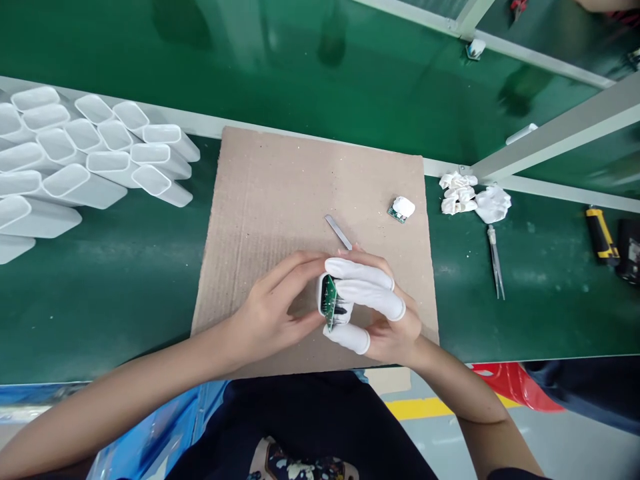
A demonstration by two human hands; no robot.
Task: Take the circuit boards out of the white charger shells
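Both my hands meet over the near half of a brown cardboard sheet (280, 193). My left hand (273, 310) wraps round a small white plastic housing (323, 293). My right hand (380, 310), with white finger cots on three fingers, pinches a green circuit board (329, 301) at the housing's open end. The board stands partly inside the housing. A thin metal strip (339, 231) lies on the cardboard just beyond my fingers. Further right on the cardboard sits a small green board with a white piece (401, 209) on it.
A stack of several white oval housings (90, 157) lies at the left on the green bench (125, 280). Crumpled white finger cots (473, 197), tweezers (496, 263) and a yellow-and-black tool (600, 235) lie at the right. A metal rail (555, 123) crosses the back right.
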